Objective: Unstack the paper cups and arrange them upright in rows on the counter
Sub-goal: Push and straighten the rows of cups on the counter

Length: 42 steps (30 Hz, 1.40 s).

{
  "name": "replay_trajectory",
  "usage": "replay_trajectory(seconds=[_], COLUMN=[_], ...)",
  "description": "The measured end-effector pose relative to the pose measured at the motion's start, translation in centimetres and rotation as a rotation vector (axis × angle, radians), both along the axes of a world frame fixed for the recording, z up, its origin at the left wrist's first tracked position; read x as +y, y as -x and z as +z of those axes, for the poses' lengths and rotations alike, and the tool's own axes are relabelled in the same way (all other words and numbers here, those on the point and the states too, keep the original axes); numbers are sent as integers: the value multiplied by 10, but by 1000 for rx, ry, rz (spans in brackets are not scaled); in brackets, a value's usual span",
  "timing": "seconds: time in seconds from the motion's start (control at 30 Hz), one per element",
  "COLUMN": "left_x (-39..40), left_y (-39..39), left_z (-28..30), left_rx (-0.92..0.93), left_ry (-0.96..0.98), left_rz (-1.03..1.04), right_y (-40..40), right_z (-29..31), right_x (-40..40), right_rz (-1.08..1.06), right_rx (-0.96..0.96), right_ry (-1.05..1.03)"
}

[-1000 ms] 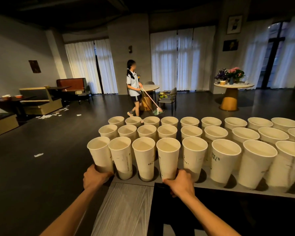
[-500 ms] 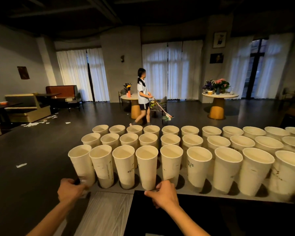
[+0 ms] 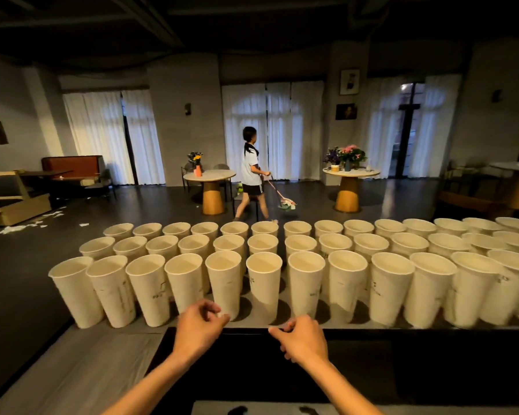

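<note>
Table (image 3: 336, 323): I see cups (image 3: 264, 283) upright, three rows.
Grip: left hand (image 3: 199, 324), right hand (image 3: 304, 339) loosely curled, holding nothing.
Room: dark floor (image 3: 27, 259), paper scraps (image 3: 18, 227).

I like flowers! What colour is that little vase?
Orange-pink, the vase seen in the head view.

Paper cups (image 3: 264, 283) upright on counter (image 3: 108, 348), seemingly three rows; both hands just before front row.

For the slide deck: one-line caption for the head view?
Three rows of upright white paper cups on the grey counter; left hand and right hand hover empty.
</note>
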<state>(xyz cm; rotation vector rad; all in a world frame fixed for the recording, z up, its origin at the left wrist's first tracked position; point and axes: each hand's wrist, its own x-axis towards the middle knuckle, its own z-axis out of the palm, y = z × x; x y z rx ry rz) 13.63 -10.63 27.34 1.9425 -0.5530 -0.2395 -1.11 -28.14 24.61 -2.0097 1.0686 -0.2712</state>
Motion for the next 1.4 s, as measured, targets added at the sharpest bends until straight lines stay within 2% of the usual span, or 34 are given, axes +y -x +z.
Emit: replay_trajectory(seconds=[0.2,0.53,0.83,1.17,1.4], left_x=[-61,-111,-119,-121,-121], left_y=[14,-5,-19,-28,-33], left_z=[-11,-30,-44,-50,-59], left_rx=[153,204,185,160,219], left_ry=[-217,-390,-378,-387,-366], left_rz=[-115,-129,-187,-228,-189], right_y=[29,9,0,-3,0], right_z=[0,-10,-10,-8,-9], right_x=[-37,-55,-57,-56,-57], right_rz=[-139,-176,-140,-134,-126], right_rx=[80,149,52,93,87], right_ry=[35,53,21,129,112])
